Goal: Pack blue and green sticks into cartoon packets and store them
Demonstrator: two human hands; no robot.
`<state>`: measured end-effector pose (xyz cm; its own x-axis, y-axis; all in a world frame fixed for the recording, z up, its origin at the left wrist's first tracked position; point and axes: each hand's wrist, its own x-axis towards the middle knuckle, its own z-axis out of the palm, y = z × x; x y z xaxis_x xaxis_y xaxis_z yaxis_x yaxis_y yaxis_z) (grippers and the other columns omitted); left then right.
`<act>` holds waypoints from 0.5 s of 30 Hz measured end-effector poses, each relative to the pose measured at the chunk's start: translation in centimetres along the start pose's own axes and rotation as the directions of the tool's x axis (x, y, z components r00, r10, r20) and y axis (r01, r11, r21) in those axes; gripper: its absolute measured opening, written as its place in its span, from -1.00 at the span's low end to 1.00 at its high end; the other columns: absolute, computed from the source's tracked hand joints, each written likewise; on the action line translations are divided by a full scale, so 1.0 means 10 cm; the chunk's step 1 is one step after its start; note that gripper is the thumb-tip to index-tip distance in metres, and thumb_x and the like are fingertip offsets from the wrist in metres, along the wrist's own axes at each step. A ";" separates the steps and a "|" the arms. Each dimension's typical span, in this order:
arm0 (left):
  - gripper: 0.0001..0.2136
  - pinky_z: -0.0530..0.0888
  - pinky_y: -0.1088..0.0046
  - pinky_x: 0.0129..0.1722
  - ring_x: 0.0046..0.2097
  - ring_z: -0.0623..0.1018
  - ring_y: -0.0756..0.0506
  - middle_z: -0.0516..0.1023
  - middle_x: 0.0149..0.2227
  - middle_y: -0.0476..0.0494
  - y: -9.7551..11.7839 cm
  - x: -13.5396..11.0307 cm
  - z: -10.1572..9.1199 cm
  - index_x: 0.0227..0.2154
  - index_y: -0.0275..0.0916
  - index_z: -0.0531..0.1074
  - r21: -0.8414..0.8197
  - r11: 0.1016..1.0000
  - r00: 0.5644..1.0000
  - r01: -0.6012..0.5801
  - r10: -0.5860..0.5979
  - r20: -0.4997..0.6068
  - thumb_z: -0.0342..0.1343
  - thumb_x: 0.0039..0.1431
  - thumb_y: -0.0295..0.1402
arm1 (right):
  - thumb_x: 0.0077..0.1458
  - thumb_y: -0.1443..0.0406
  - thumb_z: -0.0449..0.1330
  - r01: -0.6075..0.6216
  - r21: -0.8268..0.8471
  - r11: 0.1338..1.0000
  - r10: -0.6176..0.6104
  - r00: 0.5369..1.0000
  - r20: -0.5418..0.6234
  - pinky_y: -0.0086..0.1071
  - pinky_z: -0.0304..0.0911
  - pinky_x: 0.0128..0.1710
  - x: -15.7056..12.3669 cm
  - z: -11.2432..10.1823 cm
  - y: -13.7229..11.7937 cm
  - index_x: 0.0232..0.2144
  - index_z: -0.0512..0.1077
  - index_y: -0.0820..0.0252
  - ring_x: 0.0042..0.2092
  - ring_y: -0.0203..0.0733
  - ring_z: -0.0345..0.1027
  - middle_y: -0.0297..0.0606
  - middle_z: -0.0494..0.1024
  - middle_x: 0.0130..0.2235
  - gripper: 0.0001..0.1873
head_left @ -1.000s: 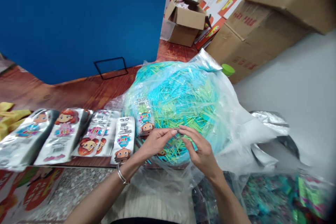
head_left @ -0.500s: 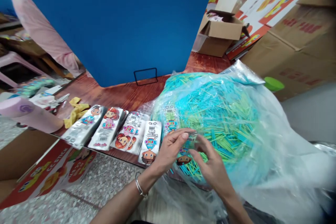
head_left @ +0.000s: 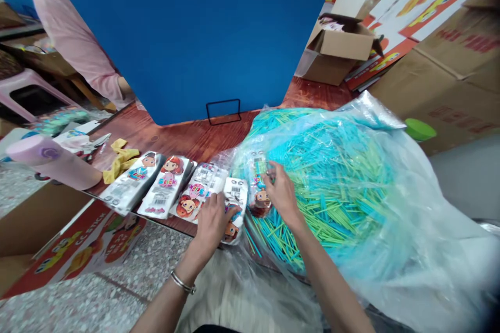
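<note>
My left hand (head_left: 213, 221) lies over the row of printed packets, its thumb stretched apart from the fingers across the fourth stack of flat white packets (head_left: 236, 192). Beside it is the third stack (head_left: 189, 205), with a red-haired cartoon figure. My right hand (head_left: 282, 191) has its fingers bent at the right edge of a clear-windowed packet (head_left: 259, 179), pinching it. Green shows through that packet's window, and it rests at the left side of a heap of thin blue and green plastic sticks (head_left: 339, 177). The fingertips of my right hand are partly hidden.
Two more packet stacks (head_left: 163, 187) lie leftward, near yellow strips (head_left: 119, 160) and a pink bottle (head_left: 54, 161). A blue board (head_left: 195, 36) stands behind. Clear plastic sheeting (head_left: 425, 239) surrounds the sticks. Cartons (head_left: 344, 49) stand at right; a person's pink sleeve (head_left: 74, 36) shows at left.
My hands have parted. The left moved left onto the packet stacks; the right moved up and left. The packet held between them now lies by the earlier one at the heap's left side.
</note>
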<state>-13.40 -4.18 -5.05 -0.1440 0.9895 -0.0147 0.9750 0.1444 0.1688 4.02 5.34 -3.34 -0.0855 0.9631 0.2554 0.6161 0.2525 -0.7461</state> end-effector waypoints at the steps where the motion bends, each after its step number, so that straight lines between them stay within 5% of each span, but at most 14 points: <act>1: -0.61 0.40 0.36 -0.26 -0.18 0.51 -0.21 0.50 -0.23 -0.29 0.03 0.00 0.01 -0.19 -0.33 0.35 0.003 1.000 1.000 -0.002 0.002 0.004 0.07 0.09 -0.08 | 0.09 0.26 0.06 0.027 -0.049 0.998 -0.028 0.999 -0.025 -0.12 0.26 -0.13 -0.01 0.05 0.02 -0.03 0.28 0.31 -0.18 -0.06 0.35 -0.09 0.47 -0.24 -0.61; 6: -0.58 0.38 0.39 -0.29 -0.19 0.52 -0.20 0.51 -0.23 -0.29 0.06 0.09 -0.01 -0.17 -0.33 0.33 -0.053 0.998 0.999 0.045 -0.045 0.001 0.02 0.11 -0.04 | 0.14 0.27 0.03 0.111 -0.130 0.985 -0.122 0.990 -0.075 -0.10 0.20 0.00 -0.17 -0.03 0.04 -0.01 0.25 0.30 0.01 -0.04 0.23 0.00 0.38 -0.07 -0.63; 10: -0.51 0.35 0.37 -0.40 -0.22 0.54 -0.26 0.52 -0.22 -0.29 0.09 0.20 -0.06 -0.14 -0.32 0.31 -0.016 0.997 0.997 0.081 -0.081 0.016 -0.04 0.09 0.04 | 0.19 0.31 -0.01 0.131 -0.158 0.979 -0.137 0.990 -0.023 -0.23 0.23 -0.01 -0.42 -0.48 0.12 -0.05 0.30 0.28 0.00 -0.12 0.28 -0.05 0.42 -0.07 -0.70; 15: -0.46 0.31 0.37 -0.43 -0.22 0.53 -0.29 0.52 -0.23 -0.29 0.10 0.30 -0.09 -0.17 -0.29 0.34 -0.046 0.987 0.985 0.155 -0.151 0.089 -0.03 0.02 0.12 | 0.19 0.32 0.00 0.076 -0.387 0.919 -0.038 0.994 0.105 -0.23 0.28 -0.13 -0.80 -1.14 0.61 -0.17 0.39 0.24 -0.15 -0.09 0.38 -0.12 0.52 -0.22 -0.78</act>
<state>-12.98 -1.03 -4.06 -0.2736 0.9533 -0.1276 0.9319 0.2956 0.2100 17.35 -1.85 -2.90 -0.1902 0.9573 0.2178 0.8629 0.2688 -0.4280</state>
